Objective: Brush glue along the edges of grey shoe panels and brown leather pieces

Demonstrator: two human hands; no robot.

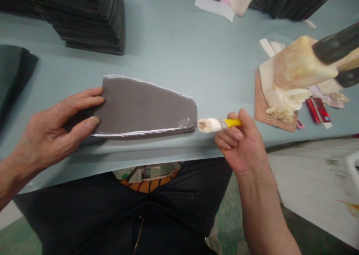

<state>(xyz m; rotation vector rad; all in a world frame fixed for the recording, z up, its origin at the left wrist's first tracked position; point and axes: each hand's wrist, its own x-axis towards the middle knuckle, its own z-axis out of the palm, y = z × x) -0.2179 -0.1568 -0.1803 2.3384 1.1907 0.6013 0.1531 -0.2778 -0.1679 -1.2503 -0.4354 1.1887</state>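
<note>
A stack of flat dark grey tapered pieces (146, 105) lies near the table's front edge, with white paste along its upper and lower long edges and a smear at its narrow right end. My left hand (64, 120) grips the wide left end, fingers and thumb on the pieces. Between the thumb and fingers of my right hand (241, 142) is a brush (231, 123) with a yellow handle. Its whitish, paste-coated bristles point left, right beside the narrow end of the stack.
Tall dark stacks (95, 23) stand at the back left, others (291, 0) at the back right. Dark material (14, 75) lies far left. A paste-crusted container (300, 64) sits on a brown board (260, 105) at the right, near a red packet (318, 110). White scraps (214, 6) lie behind.
</note>
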